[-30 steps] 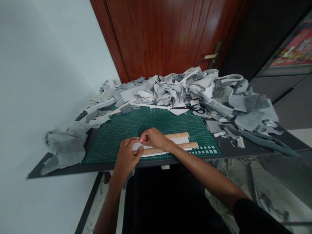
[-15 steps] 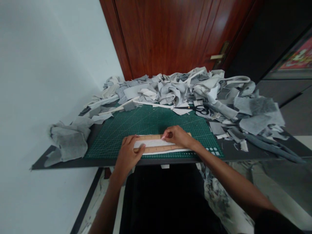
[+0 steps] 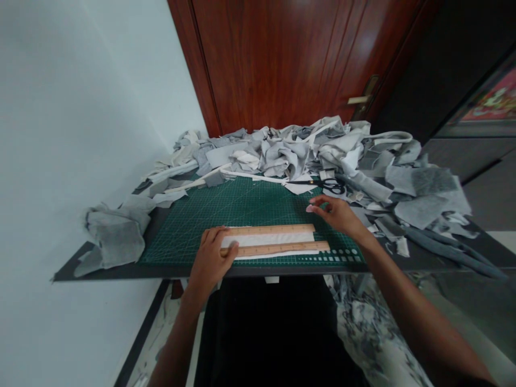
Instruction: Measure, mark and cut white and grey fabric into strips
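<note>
My left hand (image 3: 210, 253) lies with spread fingers over the left ends of two wooden rulers, its fingertips on the far ruler (image 3: 274, 230) and its thumb on the near ruler (image 3: 282, 249). Beneath both rulers is a strip of white fabric (image 3: 274, 238), showing between them and along the near edge. Right of the rulers, my right hand (image 3: 334, 214) is raised over the green cutting mat (image 3: 258, 201). Between its thumb and fingers it pinches a small pale pink piece of tailor's chalk (image 3: 310, 208).
Black-handled scissors (image 3: 332, 186) lie at the mat's far edge. Behind them, a long heap of grey and white fabric scraps (image 3: 284, 156) runs along the table. Folded grey cloth (image 3: 116, 236) sits at the left, and a dark grey fabric strip (image 3: 451, 252) overhangs the right edge.
My right hand has lifted off the fabric between the rulers and moved right and away from me, still pinching the chalk. My left hand stays on the rulers.
</note>
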### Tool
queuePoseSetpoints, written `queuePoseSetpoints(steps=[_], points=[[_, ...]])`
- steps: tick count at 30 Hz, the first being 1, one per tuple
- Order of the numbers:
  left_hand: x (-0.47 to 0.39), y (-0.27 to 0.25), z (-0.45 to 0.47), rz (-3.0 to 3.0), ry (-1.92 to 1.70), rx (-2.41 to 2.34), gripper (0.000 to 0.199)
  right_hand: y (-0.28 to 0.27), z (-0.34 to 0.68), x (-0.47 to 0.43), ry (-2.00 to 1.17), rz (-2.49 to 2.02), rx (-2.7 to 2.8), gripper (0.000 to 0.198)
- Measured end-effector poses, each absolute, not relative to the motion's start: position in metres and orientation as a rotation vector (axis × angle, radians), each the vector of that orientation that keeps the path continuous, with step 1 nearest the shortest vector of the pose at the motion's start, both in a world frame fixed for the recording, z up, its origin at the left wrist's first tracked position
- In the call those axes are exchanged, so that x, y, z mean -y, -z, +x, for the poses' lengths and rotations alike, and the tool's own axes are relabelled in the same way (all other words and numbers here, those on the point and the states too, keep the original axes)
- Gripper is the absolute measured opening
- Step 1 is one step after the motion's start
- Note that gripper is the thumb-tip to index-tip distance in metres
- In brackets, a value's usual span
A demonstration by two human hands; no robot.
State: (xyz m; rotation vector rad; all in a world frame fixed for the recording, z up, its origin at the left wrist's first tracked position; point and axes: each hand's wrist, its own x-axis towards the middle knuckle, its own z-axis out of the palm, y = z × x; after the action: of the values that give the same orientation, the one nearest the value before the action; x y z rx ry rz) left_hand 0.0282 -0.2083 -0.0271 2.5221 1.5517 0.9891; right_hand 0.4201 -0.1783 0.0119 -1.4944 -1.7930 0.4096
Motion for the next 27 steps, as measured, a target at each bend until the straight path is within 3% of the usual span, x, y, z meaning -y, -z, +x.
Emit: queuePoseSetpoints(steps=[4, 11, 18, 27], points=[[0.21, 0.028, 0.029, 2.526, -0.996, -1.559, 0.029, 0.003, 0.409, 0.182, -0.11, -1.41, 1.846, 0.026], [0.217, 0.025, 0.032, 2.603, -1.034, -1.611, 0.031, 0.017, 0.358, 0.192, -0.254, -1.129, 2.19, 0.012], [0.217, 0.023, 0.035, 2.571, -1.004, -1.537, 0.025, 0.024, 0.36, 0.19, -0.275, -1.087, 2.198, 0.01], [0.215, 0.024, 0.035, 2.601, -0.947, -1.531, 0.035, 0.027, 0.359, 0.19, -0.279, -1.185, 2.11, 0.007]])
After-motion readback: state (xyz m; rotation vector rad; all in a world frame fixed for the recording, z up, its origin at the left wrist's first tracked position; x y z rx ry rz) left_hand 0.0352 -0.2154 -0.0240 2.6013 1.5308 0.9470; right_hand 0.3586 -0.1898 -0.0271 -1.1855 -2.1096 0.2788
